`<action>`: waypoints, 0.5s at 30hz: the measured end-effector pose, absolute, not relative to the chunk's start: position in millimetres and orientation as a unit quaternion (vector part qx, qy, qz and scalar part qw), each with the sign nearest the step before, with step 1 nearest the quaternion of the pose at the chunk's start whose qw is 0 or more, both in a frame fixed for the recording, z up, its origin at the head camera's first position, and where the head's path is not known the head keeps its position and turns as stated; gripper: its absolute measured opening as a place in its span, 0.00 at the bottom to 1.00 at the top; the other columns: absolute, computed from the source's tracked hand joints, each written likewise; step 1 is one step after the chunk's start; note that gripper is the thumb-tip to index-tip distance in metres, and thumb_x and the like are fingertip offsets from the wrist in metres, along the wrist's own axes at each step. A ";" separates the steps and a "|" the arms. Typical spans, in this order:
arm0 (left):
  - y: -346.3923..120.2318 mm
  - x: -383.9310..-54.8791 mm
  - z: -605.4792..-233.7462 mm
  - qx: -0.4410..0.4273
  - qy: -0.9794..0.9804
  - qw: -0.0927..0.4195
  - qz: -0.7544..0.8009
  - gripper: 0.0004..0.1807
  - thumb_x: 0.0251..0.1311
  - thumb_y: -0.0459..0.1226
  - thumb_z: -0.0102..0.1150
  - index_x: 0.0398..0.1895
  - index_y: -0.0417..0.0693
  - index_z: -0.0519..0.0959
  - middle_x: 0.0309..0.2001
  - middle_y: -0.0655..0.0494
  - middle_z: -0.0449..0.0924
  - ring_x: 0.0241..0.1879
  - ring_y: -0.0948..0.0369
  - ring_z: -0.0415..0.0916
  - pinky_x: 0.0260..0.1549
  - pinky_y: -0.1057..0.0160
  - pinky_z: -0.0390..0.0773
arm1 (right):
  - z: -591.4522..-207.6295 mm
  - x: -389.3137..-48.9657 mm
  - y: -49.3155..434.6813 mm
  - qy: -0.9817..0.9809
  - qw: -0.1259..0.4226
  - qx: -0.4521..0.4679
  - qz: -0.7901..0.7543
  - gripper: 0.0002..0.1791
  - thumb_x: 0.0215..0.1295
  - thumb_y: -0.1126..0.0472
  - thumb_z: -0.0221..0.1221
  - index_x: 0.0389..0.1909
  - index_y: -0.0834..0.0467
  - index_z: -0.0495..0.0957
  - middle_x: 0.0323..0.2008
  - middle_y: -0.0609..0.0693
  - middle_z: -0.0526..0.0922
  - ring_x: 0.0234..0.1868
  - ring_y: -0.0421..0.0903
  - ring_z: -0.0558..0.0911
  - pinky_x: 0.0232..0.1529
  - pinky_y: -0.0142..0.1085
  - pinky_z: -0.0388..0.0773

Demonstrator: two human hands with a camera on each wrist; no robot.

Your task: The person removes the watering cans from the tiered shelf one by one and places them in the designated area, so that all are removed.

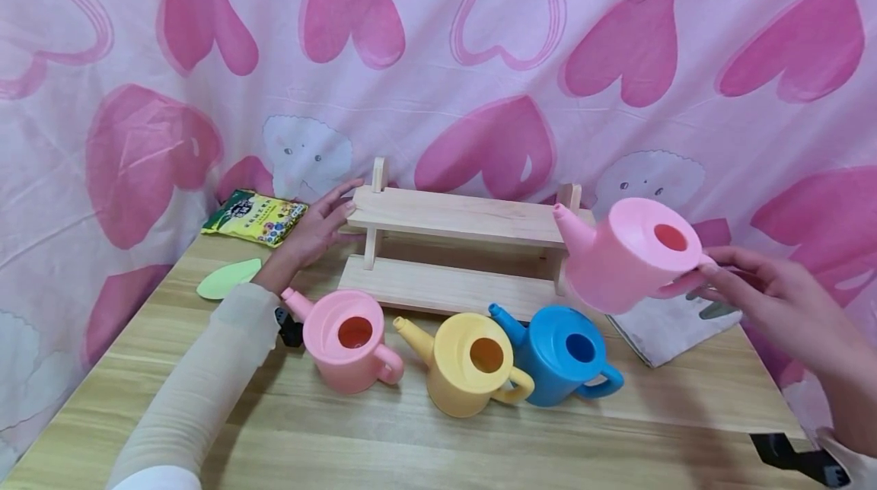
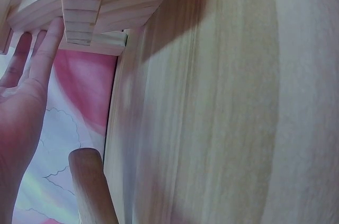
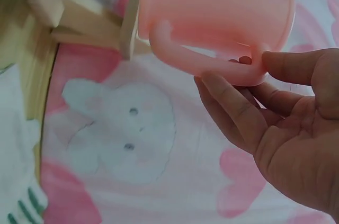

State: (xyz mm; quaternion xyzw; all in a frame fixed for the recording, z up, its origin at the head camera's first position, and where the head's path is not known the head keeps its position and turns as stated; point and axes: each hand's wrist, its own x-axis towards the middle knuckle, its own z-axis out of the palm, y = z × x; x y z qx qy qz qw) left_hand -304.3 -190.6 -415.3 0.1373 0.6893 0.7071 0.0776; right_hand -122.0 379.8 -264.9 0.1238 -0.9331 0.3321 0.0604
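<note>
**Holding a pot by the tip of its handle, right over the others**

Standing here, what worries me is the grip. The right hand (image 1: pixel 774 300) has the raised pink watering pot (image 1: pixel 626 254) only by the far end of its handle (image 3: pixel 204 60), pinched between thumb and fingertips, with the rest of the fingers loose. The pot hangs in the air at the right end of the wooden rack (image 1: pixel 466 243), spout pointing toward the top shelf and close to the rack's right post. With all its weight out ahead of that small pinch, I'd judge it could swing or slip. If it drops, it comes down near the blue watering pot (image 1: pixel 565 353), and that one sits touching the yellow watering pot (image 1: pixel 469 364), so one knock could shift both. A second pink watering pot (image 1: pixel 346 338) stands apart at the left of the row.

The spout could also catch the post or shelf edge and twist the pot out of the fingers.

The left hand (image 1: pixel 318 227) lies flat with fingers straight against the left end of the top shelf, gripping nothing. That steadies the rack only lightly, so a hard bump from the right might slide it along the table (image 1: pixel 411 437) toward the seed packet (image 1: pixel 255 217) and the green leaf cutout (image 1: pixel 228 278).
</note>
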 end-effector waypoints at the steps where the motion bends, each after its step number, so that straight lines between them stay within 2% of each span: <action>1: -190.7 -304.0 -415.2 0.137 0.691 0.076 0.706 0.32 0.78 0.48 0.52 0.82 0.65 0.58 0.78 0.46 0.56 0.71 0.40 0.64 0.59 0.32 0.73 | -268.2 -119.9 384.1 -0.931 0.062 0.122 0.338 0.11 0.78 0.67 0.55 0.56 0.55 0.78 0.39 0.40 0.88 0.38 0.31 0.85 0.37 0.18 0.79; 6: -190.7 -303.5 -414.9 0.141 0.692 0.075 0.704 0.32 0.78 0.48 0.52 0.82 0.64 0.58 0.78 0.46 0.55 0.71 0.39 0.63 0.59 0.31 0.72 | -284.1 -109.0 403.0 -0.938 0.061 0.085 0.330 0.10 0.78 0.64 0.57 0.54 0.53 0.79 0.38 0.37 0.88 0.39 0.26 0.82 0.36 0.16 0.74; 7: -190.5 -303.7 -414.9 0.141 0.692 0.075 0.705 0.32 0.78 0.48 0.52 0.82 0.64 0.58 0.78 0.46 0.56 0.71 0.39 0.64 0.59 0.31 0.72 | -287.3 -106.7 405.6 -0.939 0.058 0.076 0.330 0.10 0.78 0.63 0.57 0.55 0.51 0.79 0.34 0.37 0.88 0.39 0.25 0.82 0.35 0.16 0.73; 8: -190.4 -303.7 -414.8 0.141 0.691 0.076 0.705 0.32 0.78 0.48 0.52 0.82 0.64 0.57 0.78 0.46 0.55 0.71 0.39 0.64 0.59 0.32 0.72 | -291.0 -104.9 407.7 -0.938 0.059 0.072 0.333 0.10 0.78 0.63 0.56 0.54 0.51 0.79 0.33 0.38 0.88 0.33 0.25 0.82 0.36 0.16 0.73; 13: -190.4 -304.1 -414.3 0.136 0.695 0.076 0.701 0.33 0.78 0.49 0.52 0.82 0.65 0.57 0.79 0.46 0.54 0.71 0.39 0.63 0.59 0.33 0.73 | -312.7 -98.0 415.4 -0.912 0.052 0.088 0.396 0.13 0.78 0.69 0.54 0.55 0.51 0.80 0.38 0.38 0.88 0.36 0.29 0.86 0.40 0.18 0.79; 14: -190.3 -304.0 -414.1 0.137 0.695 0.077 0.702 0.33 0.78 0.48 0.52 0.82 0.65 0.57 0.79 0.46 0.54 0.71 0.39 0.63 0.59 0.33 0.72 | -317.1 -97.4 416.3 -0.907 0.052 0.092 0.407 0.14 0.78 0.70 0.54 0.55 0.52 0.80 0.43 0.38 0.88 0.37 0.30 0.86 0.41 0.20 0.80; 15: -190.4 -303.9 -414.3 0.135 0.695 0.076 0.702 0.33 0.78 0.49 0.52 0.82 0.65 0.57 0.79 0.46 0.55 0.71 0.39 0.63 0.59 0.33 0.72 | -321.1 -96.7 417.4 -0.905 0.047 0.088 0.414 0.14 0.78 0.70 0.53 0.55 0.52 0.80 0.45 0.37 0.88 0.44 0.30 0.86 0.41 0.20 0.80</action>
